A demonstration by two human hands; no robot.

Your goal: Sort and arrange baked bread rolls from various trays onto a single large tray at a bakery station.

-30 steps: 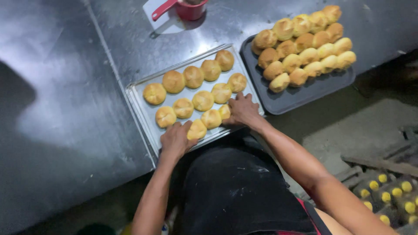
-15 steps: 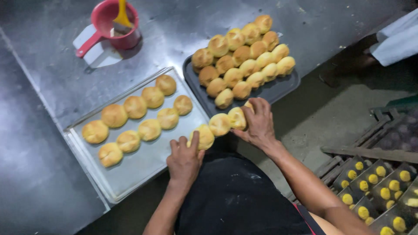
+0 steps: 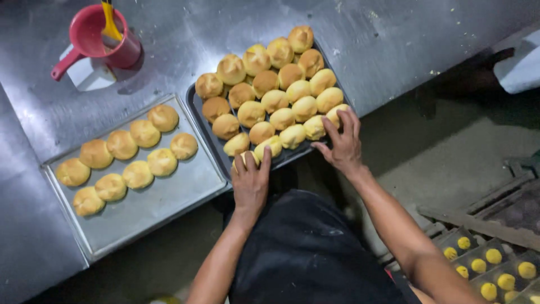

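Note:
My left hand (image 3: 250,183) lies flat at the near edge of a dark tray (image 3: 198,110), fingers spread over a pale bun (image 3: 269,147) in the front row. My right hand (image 3: 342,143) is at the tray's near right corner, with its spread fingertips touching the end bun (image 3: 336,114). Golden buns (image 3: 274,101) fill the dark tray in tight rows. To the left, a silver tray (image 3: 169,194) holds two short rows of browner buns (image 3: 138,173); its near half is bare metal. Neither hand grips anything.
Both trays sit on a steel table (image 3: 394,39). A red cup (image 3: 98,36) with a yellow brush stands at the back left. Low on the right, a rack of small yellow dough balls (image 3: 495,270) shows beside my dark apron (image 3: 309,253).
Both hands carried a row of buns from the silver tray rightward and set it down as the front row of the dark tray. The silver tray now holds fewer buns.

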